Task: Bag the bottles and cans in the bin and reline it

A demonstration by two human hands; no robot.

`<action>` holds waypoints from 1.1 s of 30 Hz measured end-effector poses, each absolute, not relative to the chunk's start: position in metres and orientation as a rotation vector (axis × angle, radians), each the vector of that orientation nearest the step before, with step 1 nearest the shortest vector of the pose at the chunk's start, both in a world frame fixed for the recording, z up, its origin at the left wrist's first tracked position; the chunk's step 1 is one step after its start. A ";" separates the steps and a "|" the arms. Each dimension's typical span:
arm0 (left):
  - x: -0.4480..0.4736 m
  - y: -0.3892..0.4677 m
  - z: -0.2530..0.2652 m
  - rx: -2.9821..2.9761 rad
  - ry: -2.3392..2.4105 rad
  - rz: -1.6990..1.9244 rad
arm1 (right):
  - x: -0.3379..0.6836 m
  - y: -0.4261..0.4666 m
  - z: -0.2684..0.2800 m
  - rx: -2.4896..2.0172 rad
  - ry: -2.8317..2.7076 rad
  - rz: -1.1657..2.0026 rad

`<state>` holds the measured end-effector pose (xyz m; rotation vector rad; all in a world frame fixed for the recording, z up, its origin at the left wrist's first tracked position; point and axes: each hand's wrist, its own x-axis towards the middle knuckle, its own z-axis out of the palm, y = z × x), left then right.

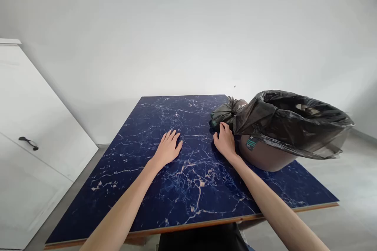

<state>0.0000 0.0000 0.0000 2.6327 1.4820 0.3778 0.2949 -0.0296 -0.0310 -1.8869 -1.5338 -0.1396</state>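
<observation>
Flat on the blue marble-patterned table [188,200] rests my left hand [168,150], fingers stretched and nothing under them that I can see. My right hand [225,141] is by the gathered end of a black bin bag [225,113], its thumb apart from the slightly bent fingers and nothing visible in it. Whether the fingertips touch the plastic is hard to tell. The bag lines a brown trash bin [265,155] on the table's right side, with its edge folded over the rim. Something pale shows inside the bag's mouth.
A white cabinet [38,113] with a dark handle [28,143] stands at the left. Behind the table rises a plain white wall [182,35]. The table's wooden front edge [188,226] runs close to my body, and grey floor shows at the right.
</observation>
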 end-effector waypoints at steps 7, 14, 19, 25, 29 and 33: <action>0.001 -0.002 0.003 2.628 1.483 0.363 | 0.294 -0.027 -0.036 -1.768 -1.573 -0.117; 0.001 -0.001 0.002 2.635 1.478 0.372 | 0.289 -0.027 -0.037 -1.639 -1.618 -0.054; 0.000 0.000 0.001 2.638 1.472 0.377 | 0.281 -0.029 -0.037 -1.558 -1.654 0.008; 0.000 0.001 -0.002 2.637 1.475 0.395 | 0.273 -0.034 -0.033 -1.465 -1.687 0.038; 0.000 0.002 -0.004 2.640 1.477 0.414 | 0.274 -0.037 -0.024 -1.400 -1.693 0.023; 0.000 0.002 -0.005 2.650 1.469 0.422 | 0.284 -0.036 -0.017 -1.404 -1.601 -0.052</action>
